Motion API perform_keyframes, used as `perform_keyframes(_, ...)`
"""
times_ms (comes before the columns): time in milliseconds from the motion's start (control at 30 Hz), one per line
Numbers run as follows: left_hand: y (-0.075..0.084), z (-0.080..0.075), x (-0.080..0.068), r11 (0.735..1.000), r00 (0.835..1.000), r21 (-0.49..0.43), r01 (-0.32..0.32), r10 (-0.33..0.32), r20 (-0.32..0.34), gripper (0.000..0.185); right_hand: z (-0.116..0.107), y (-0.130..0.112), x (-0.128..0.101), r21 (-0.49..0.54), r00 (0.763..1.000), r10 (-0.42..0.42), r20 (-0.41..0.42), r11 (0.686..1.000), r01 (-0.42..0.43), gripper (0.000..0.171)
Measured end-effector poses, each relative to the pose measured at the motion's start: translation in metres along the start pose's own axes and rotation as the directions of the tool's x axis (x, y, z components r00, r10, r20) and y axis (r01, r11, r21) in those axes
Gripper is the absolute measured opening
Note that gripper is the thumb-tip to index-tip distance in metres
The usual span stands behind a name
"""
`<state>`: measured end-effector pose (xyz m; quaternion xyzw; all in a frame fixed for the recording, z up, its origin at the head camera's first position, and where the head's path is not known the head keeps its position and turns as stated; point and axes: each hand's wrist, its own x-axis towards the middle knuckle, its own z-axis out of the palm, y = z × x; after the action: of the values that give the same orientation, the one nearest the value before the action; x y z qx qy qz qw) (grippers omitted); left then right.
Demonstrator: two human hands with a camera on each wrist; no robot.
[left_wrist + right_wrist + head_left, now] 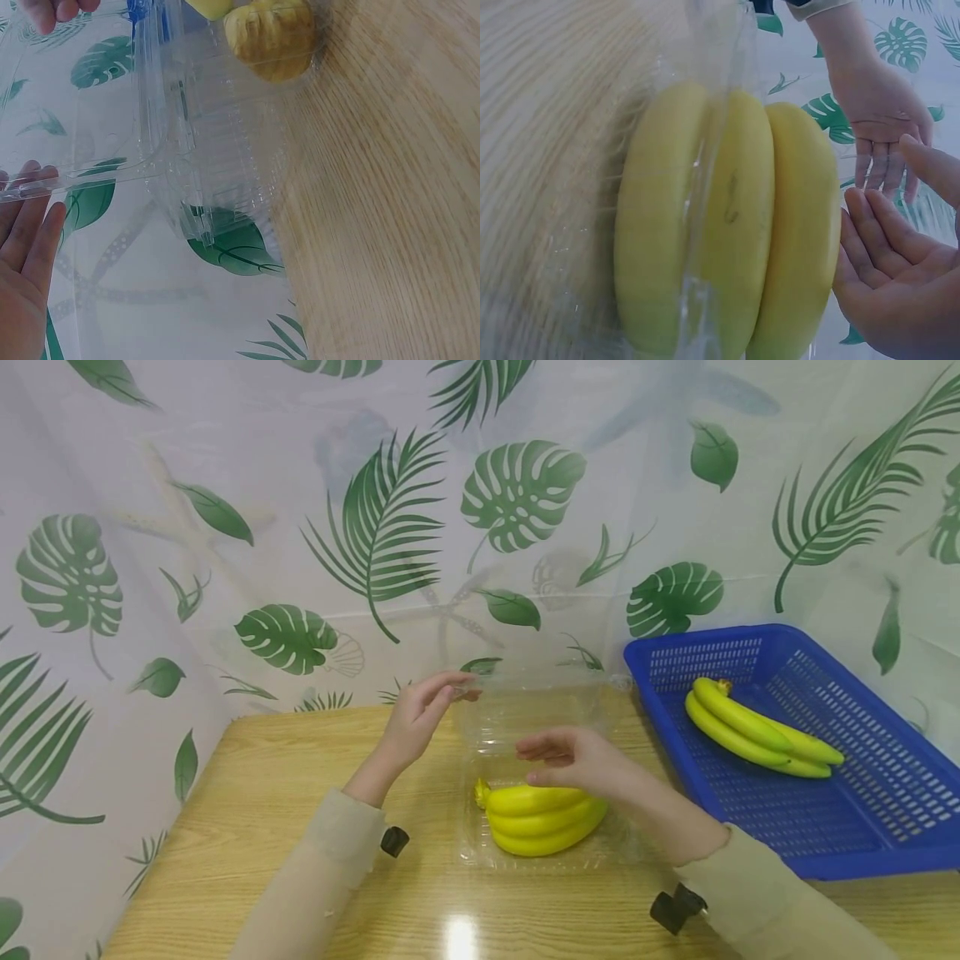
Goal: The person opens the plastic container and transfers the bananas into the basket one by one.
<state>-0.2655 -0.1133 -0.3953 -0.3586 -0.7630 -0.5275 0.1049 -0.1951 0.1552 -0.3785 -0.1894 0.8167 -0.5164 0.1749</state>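
A clear plastic clamshell box lies on the table with its lid raised at the back. Inside it sits a bunch of yellow bananas, stem end to the left. My left hand is at the lid's left edge; in the left wrist view its straight fingers lie against the clear plastic. Over the bananas hovers my right hand, palm turned left, fingers loosely extended and holding nothing. The right wrist view has the bananas close up beside that hand.
To the right stands a blue plastic basket with perforated sides, holding another bunch of bananas. The wooden table reaches back to a hanging sheet printed with green leaves.
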Motion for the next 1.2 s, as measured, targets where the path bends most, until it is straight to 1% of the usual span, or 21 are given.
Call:
perform_keyframes(233, -0.002, 0.0, 0.0, 1.0, 1.0, -0.005, 0.002, -0.002, 0.003, 0.056, 0.007, 0.011, 0.01, -0.052, 1.0, -0.029, -0.001, 0.998, 0.028, 0.046)
perform_keyframes(333, -0.001, 0.0, 0.0, 1.0, 1.0, -0.007, 0.006, -0.006, 0.003, 0.053, 0.01, 0.013, 0.011, -0.095, 0.999, -0.041, -0.006, 0.995, 0.04, 0.044)
perform_keyframes(467, 0.0, -0.001, -0.001, 1.0, 1.0, -0.005, 0.008, -0.008, 0.0, 0.042, 0.011, 0.012, 0.01, -0.148, 0.999, -0.044, -0.005, 0.988, 0.042, 0.046)
perform_keyframes(533, 0.0, -0.001, -0.001, 1.0, 1.0, -0.003, 0.008, -0.008, 0.0, 0.042, 0.011, 0.012, 0.009, -0.169, 0.999, -0.04, -0.001, 0.985, 0.039, 0.046)
perform_keyframes(767, -0.003, -0.001, -0.001, 1.0, 1.0, 0.015, -0.004, 0.004, -0.007, 0.054, 0.012, 0.011, 0.007, -0.225, 1.0, -0.03, 0.008, 0.974, 0.031, 0.044)
perform_keyframes(867, -0.003, -0.001, -0.001, 1.0, 1.0, 0.012, -0.003, 0.003, -0.006, 0.052, 0.012, 0.013, 0.006, -0.235, 1.0, -0.028, 0.01, 0.972, 0.029, 0.043)
perform_keyframes(1033, -0.003, -0.001, -0.001, 1.0, 1.0, 0.002, 0.007, -0.007, -0.002, 0.042, 0.012, 0.015, 0.006, -0.264, 0.999, -0.045, 0.028, 0.963, 0.05, 0.043)
perform_keyframes(1200, -0.002, -0.001, -0.001, 1.0, 1.0, 0.008, 0.015, -0.015, -0.005, 0.037, 0.013, 0.016, 0.005, -0.315, 0.998, -0.059, 0.03, 0.947, 0.065, 0.039)
